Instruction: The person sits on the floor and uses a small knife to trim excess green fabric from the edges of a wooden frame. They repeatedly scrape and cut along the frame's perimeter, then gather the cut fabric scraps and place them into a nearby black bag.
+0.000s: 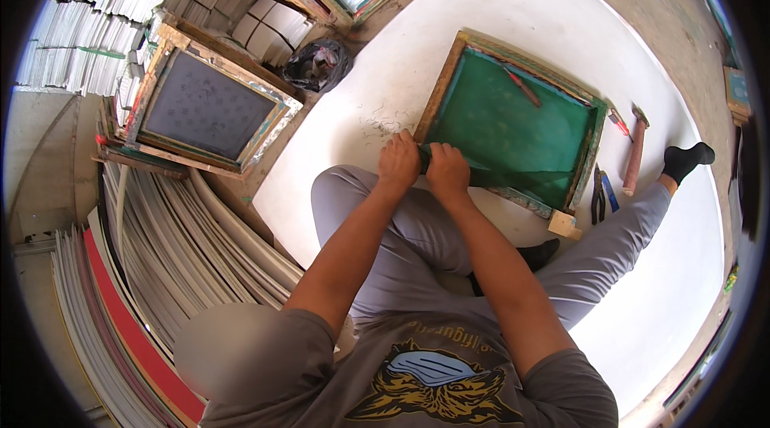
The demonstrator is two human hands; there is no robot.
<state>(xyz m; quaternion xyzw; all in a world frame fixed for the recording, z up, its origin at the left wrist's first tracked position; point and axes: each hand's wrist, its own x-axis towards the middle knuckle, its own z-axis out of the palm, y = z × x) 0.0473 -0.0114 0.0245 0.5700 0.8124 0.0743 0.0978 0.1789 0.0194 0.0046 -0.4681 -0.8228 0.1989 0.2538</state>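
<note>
A wooden screen-printing frame (533,67) with green mesh (513,123) lies before me on a white sheet. At its near left corner my left hand (399,160) is closed on the edge of the mesh. Close beside it, my right hand (447,170) also grips a gathered fold of the mesh. Along the near side the mesh looks loose and folded over the wood. A slim tool with a red-brown handle (525,89) rests on the mesh. Small dark bits (383,125) are scattered on the sheet left of the frame.
Right of the frame lie a hammer (635,151), pliers (598,195), a blue-handled tool (609,191) and a red-handled tool (619,123). A wood block (565,225) sits by the near corner. Another screen frame (208,107) and a black bag (318,65) stand left.
</note>
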